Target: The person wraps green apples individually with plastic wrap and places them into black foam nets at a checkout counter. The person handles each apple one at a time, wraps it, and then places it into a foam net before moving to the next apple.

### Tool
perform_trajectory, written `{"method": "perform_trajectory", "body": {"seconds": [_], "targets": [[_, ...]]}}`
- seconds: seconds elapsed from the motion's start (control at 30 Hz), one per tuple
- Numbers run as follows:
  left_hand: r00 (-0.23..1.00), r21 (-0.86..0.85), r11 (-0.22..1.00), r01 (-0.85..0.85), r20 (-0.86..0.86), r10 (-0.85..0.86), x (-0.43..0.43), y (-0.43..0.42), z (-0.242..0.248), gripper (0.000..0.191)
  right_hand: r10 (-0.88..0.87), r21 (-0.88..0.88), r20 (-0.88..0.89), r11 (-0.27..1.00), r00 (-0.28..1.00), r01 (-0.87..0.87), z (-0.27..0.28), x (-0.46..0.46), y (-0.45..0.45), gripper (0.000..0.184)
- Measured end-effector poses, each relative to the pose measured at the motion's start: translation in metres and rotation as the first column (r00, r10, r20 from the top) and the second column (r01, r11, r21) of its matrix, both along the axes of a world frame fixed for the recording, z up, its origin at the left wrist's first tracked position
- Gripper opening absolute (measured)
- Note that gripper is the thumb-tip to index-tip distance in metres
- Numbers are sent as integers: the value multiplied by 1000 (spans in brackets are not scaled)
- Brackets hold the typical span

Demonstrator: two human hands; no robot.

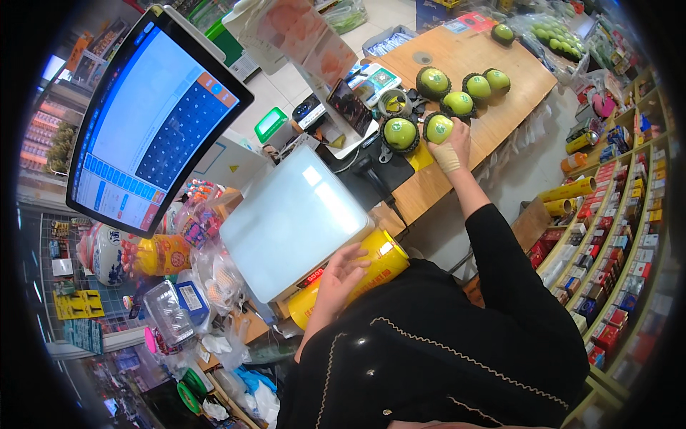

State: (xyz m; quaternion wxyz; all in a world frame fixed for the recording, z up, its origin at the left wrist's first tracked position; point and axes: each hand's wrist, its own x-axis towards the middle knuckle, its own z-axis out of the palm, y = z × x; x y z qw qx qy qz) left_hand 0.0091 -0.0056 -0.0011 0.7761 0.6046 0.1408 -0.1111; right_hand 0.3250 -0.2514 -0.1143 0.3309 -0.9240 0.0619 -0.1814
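My right hand (pixel 454 146), with a tan wrap at the wrist, grips a green apple (pixel 438 129) in a black foam net near the counter's edge. Another netted apple (pixel 400 133) lies just left of it, and several more, including one nearby apple (pixel 457 103), sit farther along the wooden counter (pixel 396 59). Each apple in this group bears a small sticker. Over a yellow roll of plastic wrap (pixel 383 263), my left hand (pixel 340 276) has its fingers apart and holds nothing. The roll lies between my body and a scale with a pale flat plate (pixel 295 222).
A large touchscreen (pixel 155 128) stands at left. Beside the apples are a black handheld scanner (pixel 372 177), a propped phone (pixel 349 104) and a clear tape roll (pixel 395 103). Plastic-bagged goods (pixel 217 279) crowd the lower left. Shelves of small boxes (pixel 605 289) line the right.
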Motion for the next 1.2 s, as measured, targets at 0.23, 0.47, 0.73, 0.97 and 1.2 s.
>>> {"method": "perform_trajectory", "body": {"seconds": [0.23, 0.47, 0.73, 0.97, 1.2], "targets": [[997, 9, 998, -68, -44, 68, -7, 6, -5, 54, -25, -4, -126, 1000, 992, 24, -5, 19, 12, 94], [989, -28, 992, -123, -85, 120, -10, 7, -7, 48, 61, 110, 10, 992, 998, -61, -20, 33, -24, 84], [990, 15, 994, -111, -87, 112, -11, 6, -8, 50, -161, 121, -348, 969, 923, 215, -8, 113, -66, 87], [987, 20, 992, -127, -92, 129, -11, 4, -8, 50, -213, -269, -388, 957, 897, 110, 16, 113, -53, 82], [985, 14, 990, -142, -99, 143, -10, 3, -9, 48, -110, -228, -450, 974, 886, 5, 19, 124, -56, 83]]}}
